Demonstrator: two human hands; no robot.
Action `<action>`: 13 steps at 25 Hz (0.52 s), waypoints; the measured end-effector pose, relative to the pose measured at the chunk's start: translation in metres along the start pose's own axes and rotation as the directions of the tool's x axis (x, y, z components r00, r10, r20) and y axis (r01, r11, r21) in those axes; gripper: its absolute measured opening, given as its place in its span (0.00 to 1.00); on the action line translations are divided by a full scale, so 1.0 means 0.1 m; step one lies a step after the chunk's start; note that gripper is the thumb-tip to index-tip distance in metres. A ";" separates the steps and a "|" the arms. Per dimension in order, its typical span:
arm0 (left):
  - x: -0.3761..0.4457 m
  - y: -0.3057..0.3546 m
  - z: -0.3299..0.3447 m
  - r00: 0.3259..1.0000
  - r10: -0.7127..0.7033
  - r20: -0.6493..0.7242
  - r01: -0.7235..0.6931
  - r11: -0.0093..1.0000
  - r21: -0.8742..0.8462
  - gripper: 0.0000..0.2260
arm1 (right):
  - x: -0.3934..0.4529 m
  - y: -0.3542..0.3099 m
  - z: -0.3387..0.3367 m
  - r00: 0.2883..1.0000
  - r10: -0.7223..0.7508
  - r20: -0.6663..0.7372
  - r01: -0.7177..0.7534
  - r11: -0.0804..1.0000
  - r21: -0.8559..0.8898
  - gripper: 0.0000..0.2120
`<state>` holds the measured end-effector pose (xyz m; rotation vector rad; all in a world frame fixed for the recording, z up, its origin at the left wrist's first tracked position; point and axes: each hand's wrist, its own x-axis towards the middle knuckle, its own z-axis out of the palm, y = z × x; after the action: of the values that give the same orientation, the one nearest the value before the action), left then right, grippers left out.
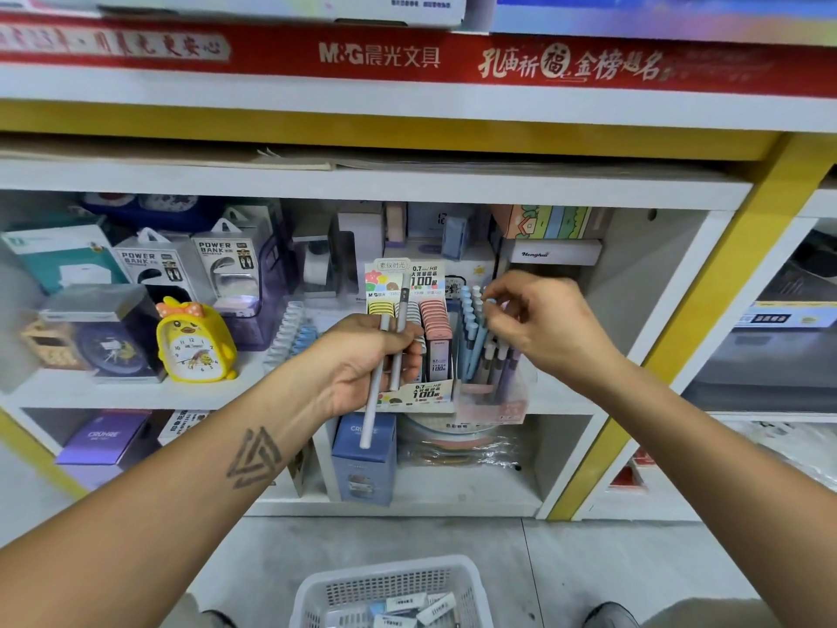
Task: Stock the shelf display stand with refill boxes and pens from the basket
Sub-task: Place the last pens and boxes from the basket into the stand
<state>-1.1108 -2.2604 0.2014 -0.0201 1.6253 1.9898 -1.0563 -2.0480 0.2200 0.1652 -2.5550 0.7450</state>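
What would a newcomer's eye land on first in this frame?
Probably the two hands in front of the middle shelf: the left hand grips two pale pens, while the right hand pinches the top of a blue pen standing in the display stand. Next, the yellow duck clock on the left of that shelf, and the white basket of refill boxes on the floor.

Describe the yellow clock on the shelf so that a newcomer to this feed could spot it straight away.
Look at the white shelf level with the person's hands, left of the display stand of refill boxes. The yellow clock stands near the shelf's front edge, beside a dark clock in a clear box. It alone is duck-shaped, bright yellow, with an orange dotted bow on top.
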 end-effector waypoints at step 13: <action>-0.04 -0.01 0.01 0.988 -0.007 0.152 0.000 0.999 0.048 0.08 | -0.11 0.08 0.13 0.977 -0.074 0.199 0.109 0.979 -0.170 0.05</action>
<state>-1.1065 -2.2607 0.2027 0.1437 1.5730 1.8999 -1.0542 -2.0489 0.2016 0.3062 -2.7592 0.4794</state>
